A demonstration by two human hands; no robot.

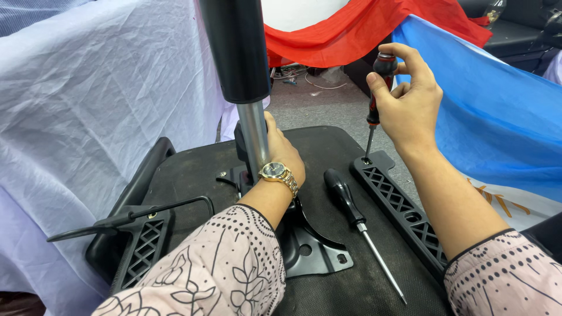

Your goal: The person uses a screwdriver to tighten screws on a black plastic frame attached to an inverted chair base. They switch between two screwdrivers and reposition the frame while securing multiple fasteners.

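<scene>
- A person is working on an upturned office chair seat [328, 152], seen from above their own hands.
- The right hand [410, 99] is gripping a red-and-black screwdriver [377, 88] upright, fingers closed round its handle, the tip sitting in a hole at the far end of the right armrest bracket [404, 213].
- The left hand [284, 155] is resting on the seat's centre mechanism beside the gas cylinder [246, 88]; its fingers are hidden, so I cannot tell whether they are clamped.
- The central metal plate [310, 251] is lying on the seat with bare screw holes showing near its edge.
- The left armrest bracket [140, 246] and a thin lever [117, 219] are sitting at the near left; whether they are fastened is unclear.
- A second, black screwdriver [357, 222] is lying loose on the seat between plate and right bracket.
- By my judgement the fitting is partway along, with the right bracket being screwed now.
- White cloth [88, 105] is hanging to the left, red cloth [363, 29] far, blue cloth [503, 111] right; grey floor [328, 105] is showing beyond.
</scene>
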